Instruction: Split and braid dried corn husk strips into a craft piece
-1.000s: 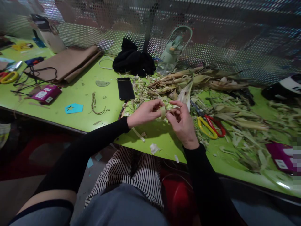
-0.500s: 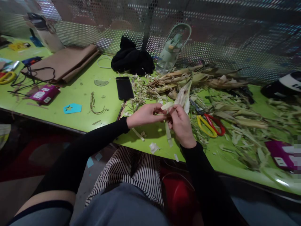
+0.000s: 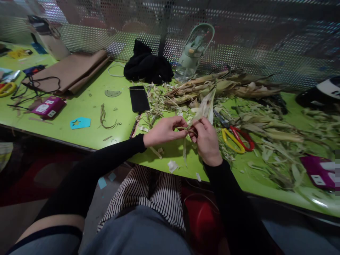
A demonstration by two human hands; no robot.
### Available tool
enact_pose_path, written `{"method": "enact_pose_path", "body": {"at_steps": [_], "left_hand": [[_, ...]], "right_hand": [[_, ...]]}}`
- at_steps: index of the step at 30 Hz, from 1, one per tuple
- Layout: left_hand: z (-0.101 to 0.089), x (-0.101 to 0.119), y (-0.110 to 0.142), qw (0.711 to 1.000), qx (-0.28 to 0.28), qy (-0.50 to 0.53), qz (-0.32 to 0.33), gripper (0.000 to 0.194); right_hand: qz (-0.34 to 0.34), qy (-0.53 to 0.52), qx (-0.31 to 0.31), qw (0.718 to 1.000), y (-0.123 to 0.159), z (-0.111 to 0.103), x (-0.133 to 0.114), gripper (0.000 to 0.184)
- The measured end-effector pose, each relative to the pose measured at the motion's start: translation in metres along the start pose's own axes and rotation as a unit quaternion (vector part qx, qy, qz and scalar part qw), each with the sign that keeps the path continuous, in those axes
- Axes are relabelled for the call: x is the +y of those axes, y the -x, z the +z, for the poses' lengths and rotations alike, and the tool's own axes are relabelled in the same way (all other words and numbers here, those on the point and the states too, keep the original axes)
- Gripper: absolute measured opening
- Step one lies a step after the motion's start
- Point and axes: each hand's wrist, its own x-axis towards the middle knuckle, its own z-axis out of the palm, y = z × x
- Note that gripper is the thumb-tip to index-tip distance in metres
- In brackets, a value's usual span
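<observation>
Between my two hands is a pale corn husk strip, held over the table's front part. My left hand (image 3: 167, 131) pinches one end of the strip with thumb and forefinger. Close beside it, my right hand (image 3: 207, 141) is closed on the same corn husk strip (image 3: 184, 152), whose narrow tail hangs down. A broad, pointed corn husk (image 3: 205, 105) rises just behind my right fingers; whether they touch it I cannot tell. Scissors (image 3: 236, 140) with one yellow and one red handle lie right of my right hand.
Dried husks (image 3: 233, 85) and shreds cover the table's back and right. A black phone (image 3: 139, 99) lies left of them. Behind stand a green bottle (image 3: 190, 58) and a black cloth (image 3: 148, 65). Purple power sockets (image 3: 49, 107) and a blue paper piece (image 3: 80, 123) are on the left.
The broad, flat strip between my fingers now looks narrow, turned edge-on or twisted. Its hanging tail has shifted slightly left. Both hands stay nearly in place.
</observation>
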Motion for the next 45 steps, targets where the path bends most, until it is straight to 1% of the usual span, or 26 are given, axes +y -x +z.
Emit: {"method": "enact_pose_path", "body": {"at_steps": [4,8,10,12,16,18,21,24,27,30,32,35,39,42,45], "left_hand": [[0.002,0.002,0.003,0.999,0.016,-0.037,0.022,0.011],[0.004,0.001,0.003,0.998,0.017,-0.056,0.036,0.012],[0.005,-0.001,0.003,0.999,0.018,-0.027,0.034,0.017],[0.004,-0.002,0.002,0.999,0.017,0.026,0.016,0.021],[0.0,-0.003,0.0,0.993,0.01,0.115,-0.033,0.017],[-0.003,-0.002,-0.001,0.989,0.016,0.135,-0.049,0.014],[-0.006,-0.001,-0.003,0.987,0.031,0.136,-0.073,0.011],[-0.009,0.0,-0.005,0.99,0.036,0.116,-0.077,0.018],[-0.012,0.005,-0.004,0.992,0.009,0.101,-0.071,0.024],[-0.017,0.012,-0.002,0.992,-0.019,0.091,-0.081,0.021],[-0.019,0.016,-0.001,0.991,-0.028,0.086,-0.099,0.02],[-0.021,0.018,0.0,0.987,-0.046,0.091,-0.123,0.025],[-0.022,0.019,0.0,0.984,-0.069,0.122,-0.107,0.034],[-0.022,0.022,0.001,0.982,-0.066,0.149,-0.094,0.036],[-0.024,0.026,0.003,0.983,-0.07,0.147,-0.084,0.038]], "right_hand": [[0.014,-0.026,0.006,1.0,-0.001,0.002,-0.002,0.038],[0.028,-0.048,0.015,0.998,-0.002,0.005,-0.003,0.039],[0.04,-0.06,0.015,0.997,-0.004,0.005,-0.004,0.042],[0.055,-0.067,-0.001,0.996,-0.006,0.003,-0.004,0.047],[0.073,-0.053,-0.046,0.995,-0.007,-0.005,-0.006,0.044],[0.06,-0.031,-0.071,0.995,-0.005,-0.007,-0.008,0.04],[0.013,0.019,-0.105,0.994,-0.002,-0.009,-0.01,0.031],[-0.033,0.061,-0.122,0.99,0.0,-0.009,-0.009,0.03],[-0.062,0.078,-0.11,0.989,-0.001,-0.008,-0.005,0.028],[-0.082,0.091,-0.078,0.989,-0.002,-0.008,-0.002,0.026],[-0.089,0.091,-0.066,0.99,-0.002,-0.008,-0.003,0.026],[-0.089,0.078,-0.076,0.99,0.0,-0.007,-0.007,0.026],[-0.076,0.044,-0.081,0.993,0.004,-0.006,-0.01,0.025],[-0.068,0.02,-0.072,0.995,0.006,-0.004,-0.008,0.024],[-0.059,0.005,-0.072,0.996,0.008,-0.003,-0.005,0.024]]}}
